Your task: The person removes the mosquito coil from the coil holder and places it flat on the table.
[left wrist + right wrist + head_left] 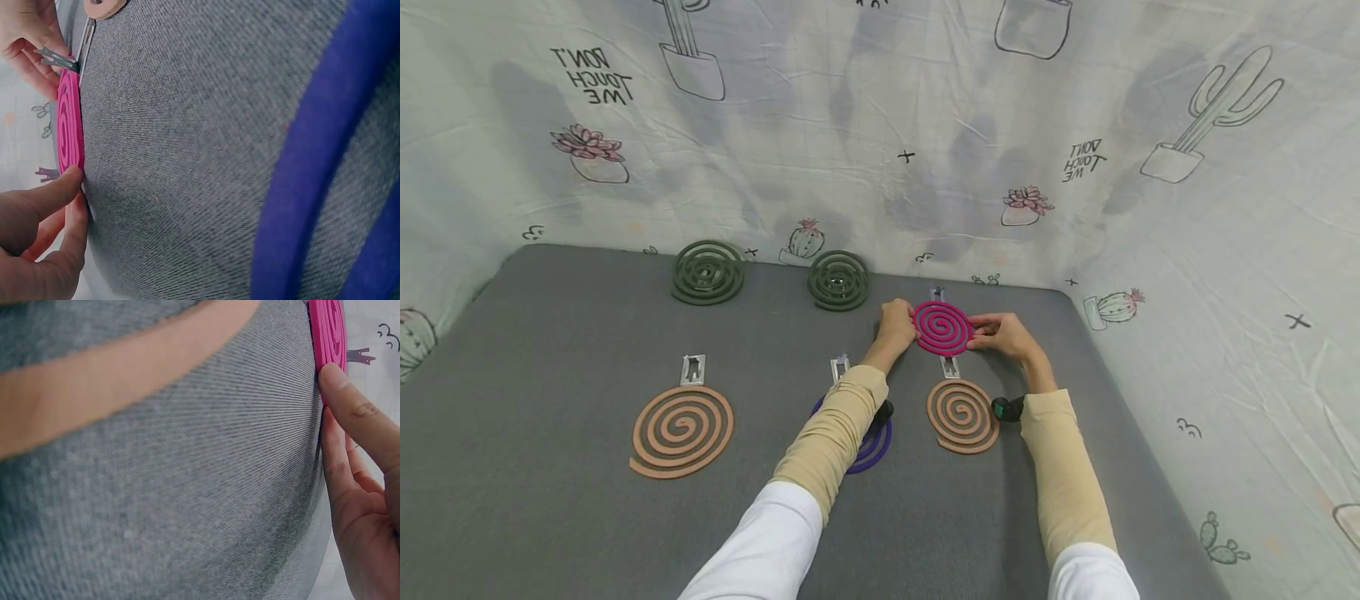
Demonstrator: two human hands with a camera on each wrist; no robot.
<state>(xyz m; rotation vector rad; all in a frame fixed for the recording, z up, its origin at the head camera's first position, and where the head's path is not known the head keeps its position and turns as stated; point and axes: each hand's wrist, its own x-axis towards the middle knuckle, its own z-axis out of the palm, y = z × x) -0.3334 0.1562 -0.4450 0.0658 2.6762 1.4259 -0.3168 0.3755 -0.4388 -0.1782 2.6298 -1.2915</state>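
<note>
A pink mosquito coil [943, 327] lies low over the grey surface at the back right, held at both sides. My left hand [895, 327] pinches its left edge between thumb and fingers. On the opposite edge, the right hand [1006, 335] pinches the coil, with its thumb [334, 378] on the rim in the right wrist view. One metal stand [938, 294] shows just behind the coil, and another metal stand [951, 367] just in front. In the left wrist view a small forked metal piece [59, 59] sticks up by the coil's edge.
Nearer me lie a tan coil [962, 417] and, partly under my left forearm, a purple coil [874, 446] with a metal stand [840, 367]. Further left are another tan coil [682, 432] and stand [693, 369]. Two green coils [707, 272] lie along the back by the patterned cloth [850, 167].
</note>
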